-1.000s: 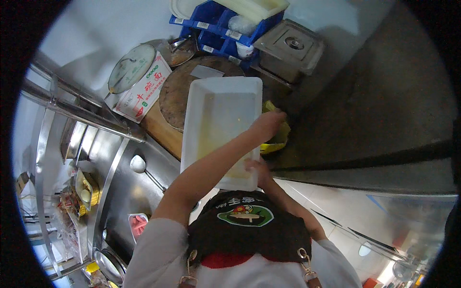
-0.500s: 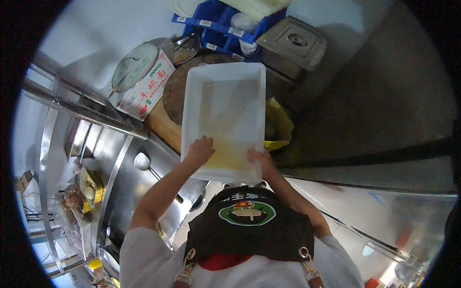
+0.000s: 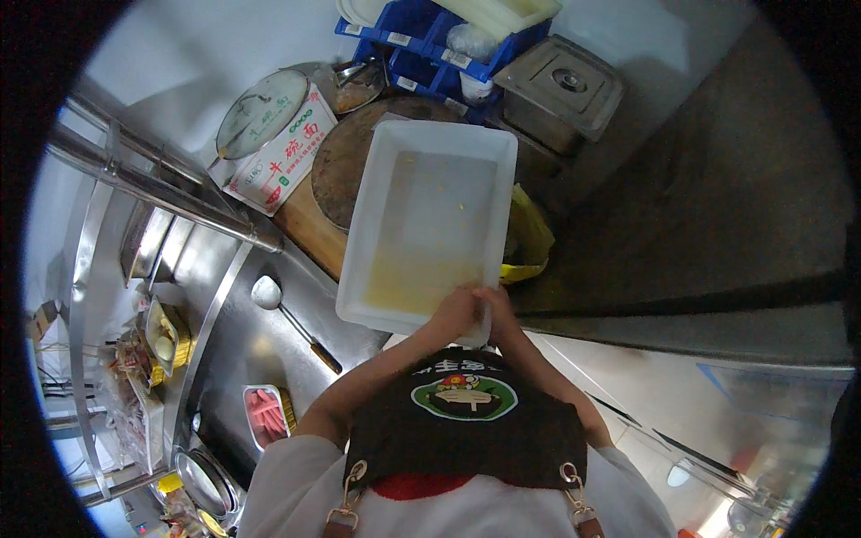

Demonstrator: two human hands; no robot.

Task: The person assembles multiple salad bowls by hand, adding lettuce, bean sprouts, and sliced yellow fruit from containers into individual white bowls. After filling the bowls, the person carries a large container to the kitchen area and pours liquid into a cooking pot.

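In front of me, tilted slightly, is a white rectangular plastic tub (image 3: 366,224). Shallow yellowish liquid (image 3: 399,291) with small yellow bits lies at its near end. My right hand (image 3: 496,309) grips the rim at the near right corner. Right beside it, my left hand (image 3: 456,312) is closed over the inside of that same corner. Whatever the left fingers hold, if anything, is hidden. Under the tub's far left side shows a round wooden chopping board (image 3: 336,170).
A ladle (image 3: 267,292) and a foil tray of pink sausages (image 3: 267,412) lie on the steel counter at left. Behind stand a cardboard box (image 3: 287,166), blue bins (image 3: 404,40) and a lidded steel container (image 3: 565,81). A yellow bag (image 3: 535,238) sits right of the tub.
My left hand has moved right, from the tub's near left part to its near right corner beside my right hand. The tub has turned slightly, and the sausage tray has come into sight.
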